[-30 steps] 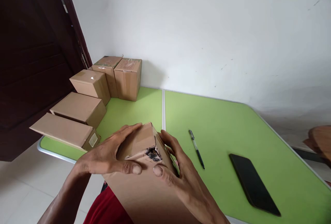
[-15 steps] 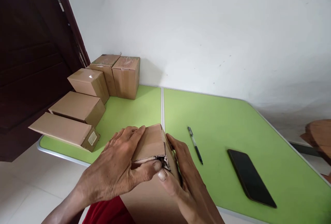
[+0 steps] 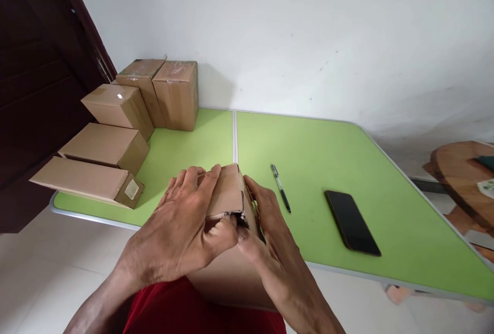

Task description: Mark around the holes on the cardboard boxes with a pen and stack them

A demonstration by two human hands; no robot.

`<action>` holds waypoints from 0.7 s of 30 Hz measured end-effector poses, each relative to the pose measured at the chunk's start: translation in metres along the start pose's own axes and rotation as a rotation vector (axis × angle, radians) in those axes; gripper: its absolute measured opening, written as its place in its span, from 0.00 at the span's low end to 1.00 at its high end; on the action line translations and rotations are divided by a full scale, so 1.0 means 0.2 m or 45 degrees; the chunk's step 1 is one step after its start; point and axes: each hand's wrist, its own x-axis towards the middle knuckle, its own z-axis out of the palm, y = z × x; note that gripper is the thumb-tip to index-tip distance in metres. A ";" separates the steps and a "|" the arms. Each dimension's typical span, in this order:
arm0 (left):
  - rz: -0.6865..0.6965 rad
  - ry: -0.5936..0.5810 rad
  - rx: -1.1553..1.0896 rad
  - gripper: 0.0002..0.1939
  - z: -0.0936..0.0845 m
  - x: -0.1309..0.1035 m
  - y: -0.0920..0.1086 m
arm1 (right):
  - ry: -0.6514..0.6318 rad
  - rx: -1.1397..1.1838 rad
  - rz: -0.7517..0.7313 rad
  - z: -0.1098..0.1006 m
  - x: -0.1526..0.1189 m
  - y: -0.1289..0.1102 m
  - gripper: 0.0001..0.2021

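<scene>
A brown cardboard box (image 3: 227, 190) with a torn, ragged corner is between my hands at the table's front edge. My left hand (image 3: 181, 221) lies over its left and top side, fingers wrapped on the top and the thumb tip tucked into the torn corner. From the right, my right hand (image 3: 270, 236) grips the side of the box, its thumb pressed at the same ragged opening beside the left thumb. The inside of the box is hidden, apart from a dark gap at the tear.
Several closed cardboard boxes (image 3: 104, 143) stand along the left of the green table (image 3: 309, 148). A pen (image 3: 281, 188) and a black smartphone (image 3: 352, 222) lie to the right. Behind is a white wall; a round wooden stool (image 3: 459, 174) stands beyond the right edge.
My left thumb has pushed further into the torn corner, its tip now hidden. The view has tilted down and shifted, so the tabletop things appear higher.
</scene>
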 end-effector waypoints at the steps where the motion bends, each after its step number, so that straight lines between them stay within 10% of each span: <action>1: 0.012 -0.023 -0.015 0.46 -0.01 0.00 -0.01 | 0.000 0.001 -0.014 -0.01 0.01 0.01 0.39; 21: 0.090 -0.165 0.152 0.59 -0.06 0.09 -0.07 | 0.067 0.107 0.062 -0.07 0.05 -0.03 0.32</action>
